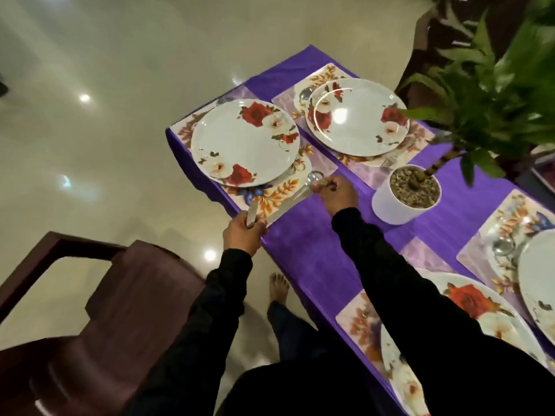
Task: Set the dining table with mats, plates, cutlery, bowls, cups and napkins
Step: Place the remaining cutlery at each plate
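potted plant point(407, 193) beside right hand point(338, 195), chair point(99, 310) behind

Dim, soft-focus wide-angle view; lamp glare on glossy floor point(85, 97).

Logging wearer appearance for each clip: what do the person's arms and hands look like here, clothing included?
Both arms are covered by long black sleeves that end at the wrists, the left sleeve and the right sleeve alike plain, with no visible pattern or marking. The left hand and right hand are bare: no gloves, and no watch or bracelet can be seen. Any rings are too blurred to tell.
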